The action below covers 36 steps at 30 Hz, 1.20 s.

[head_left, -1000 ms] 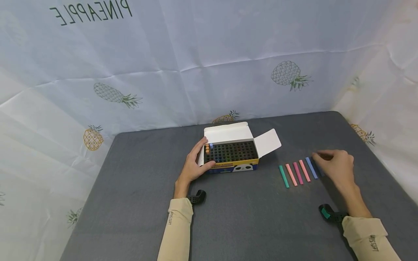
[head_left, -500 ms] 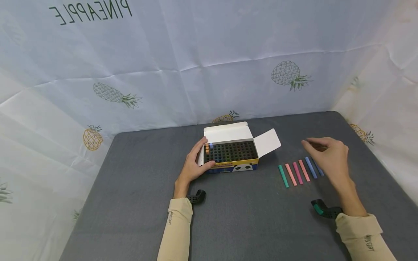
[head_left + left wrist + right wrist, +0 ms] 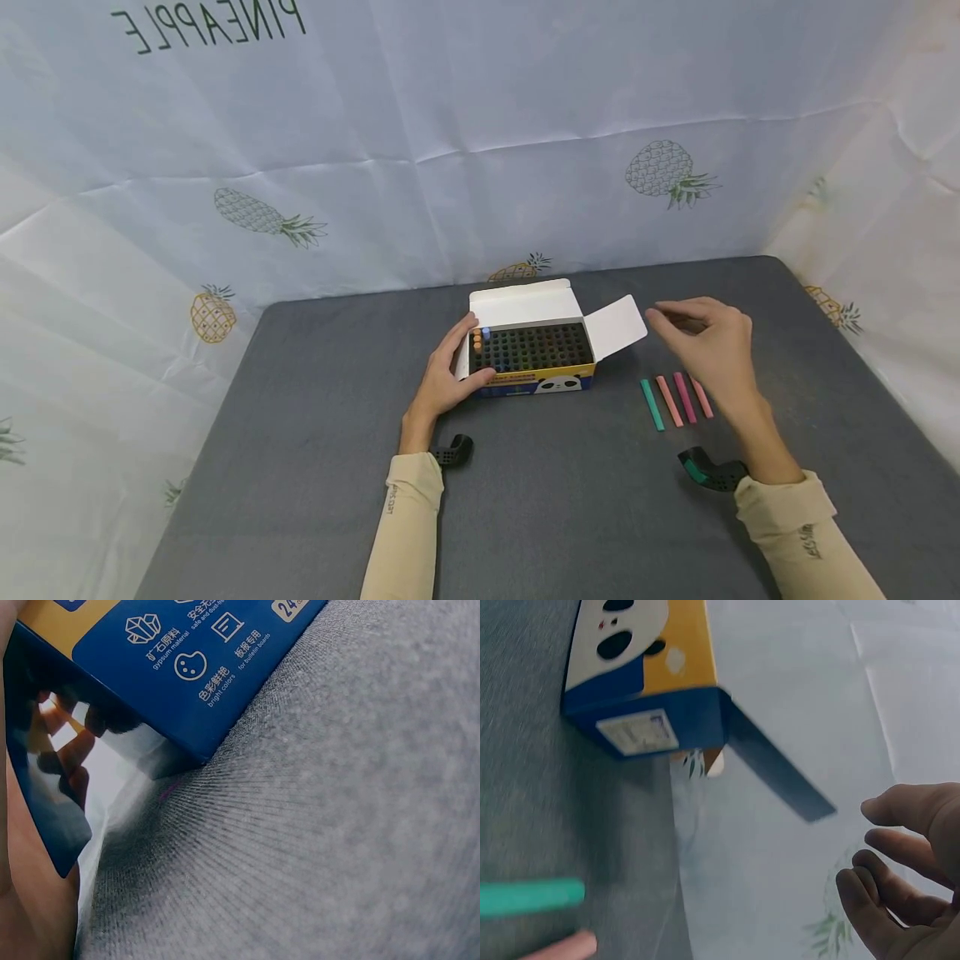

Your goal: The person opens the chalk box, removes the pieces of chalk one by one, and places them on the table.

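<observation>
My left hand (image 3: 438, 379) grips the left end of an open chalk box (image 3: 525, 387), thumb on its front and fingers round the back corner. In the left wrist view, the blue side of that box carries white print. Inside, a black holed insert (image 3: 536, 350) holds orange chalk sticks (image 3: 477, 343) and a light blue one (image 3: 486, 333) at its left end. My right hand (image 3: 712, 350) hovers right of the box's side flap (image 3: 615, 327), fingers loosely bent. Between thumb and fingers nothing shows in the right wrist view.
A row of chalk sticks lies right of the box: a green stick (image 3: 652, 405), pink sticks (image 3: 670, 402) and a magenta one (image 3: 685, 397). My right hand and wrist hide the row's right end. White pineapple-print cloth (image 3: 375, 217) hangs behind the grey table (image 3: 337, 400).
My right hand has lifted from the row's right end and moved left towards the box, now covering the blue sticks. My left hand and the box have stayed put.
</observation>
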Tool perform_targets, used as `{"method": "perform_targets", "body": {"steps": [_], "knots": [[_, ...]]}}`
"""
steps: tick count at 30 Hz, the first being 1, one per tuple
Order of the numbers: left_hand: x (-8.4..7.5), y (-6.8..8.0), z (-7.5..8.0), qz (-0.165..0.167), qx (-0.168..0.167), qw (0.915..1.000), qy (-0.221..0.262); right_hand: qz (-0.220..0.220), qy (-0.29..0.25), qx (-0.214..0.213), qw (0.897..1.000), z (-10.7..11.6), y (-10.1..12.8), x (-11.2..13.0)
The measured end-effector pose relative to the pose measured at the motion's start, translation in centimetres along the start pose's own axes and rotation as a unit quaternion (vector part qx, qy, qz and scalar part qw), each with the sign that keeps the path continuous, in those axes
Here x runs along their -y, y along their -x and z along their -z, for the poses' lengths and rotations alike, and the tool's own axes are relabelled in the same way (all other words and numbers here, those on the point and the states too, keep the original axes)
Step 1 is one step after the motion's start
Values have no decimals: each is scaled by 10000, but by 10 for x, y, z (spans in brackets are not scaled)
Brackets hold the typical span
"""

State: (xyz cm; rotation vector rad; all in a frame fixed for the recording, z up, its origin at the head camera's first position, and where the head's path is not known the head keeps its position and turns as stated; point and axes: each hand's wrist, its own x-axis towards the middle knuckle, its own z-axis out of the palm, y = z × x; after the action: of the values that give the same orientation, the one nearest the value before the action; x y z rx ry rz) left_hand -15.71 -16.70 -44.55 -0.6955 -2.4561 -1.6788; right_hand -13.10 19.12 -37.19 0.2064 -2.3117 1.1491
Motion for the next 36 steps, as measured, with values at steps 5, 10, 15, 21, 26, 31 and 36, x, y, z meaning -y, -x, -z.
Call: {"method": "perform_targets", "body": {"steps": [5,10,15,21,26,31,36], "knots": [[1,0,0,16,6,10000,0,73,-61,91,9999,-12,-2,12],[-1,0,0,0,21,10000,-12,58,-101,204,9997,-26,-2,22],[7,-1,-1,-30,4,10000,-21,105,-195,373,9991,-39,-1,28],[6,0,-1,-21,17,10000,-13,213,-341,603,9974,-54,0,34],[0,1,-1,-23,30,10000,73,207,-499,873,9947,-68,1,38],[0,2,-2,-75,10,9999,73,194,-537,1152,9917,-83,3,41],[2,1,-2,-101,20,9999,83,357,-545,1245,9901,-98,5,43]]}}
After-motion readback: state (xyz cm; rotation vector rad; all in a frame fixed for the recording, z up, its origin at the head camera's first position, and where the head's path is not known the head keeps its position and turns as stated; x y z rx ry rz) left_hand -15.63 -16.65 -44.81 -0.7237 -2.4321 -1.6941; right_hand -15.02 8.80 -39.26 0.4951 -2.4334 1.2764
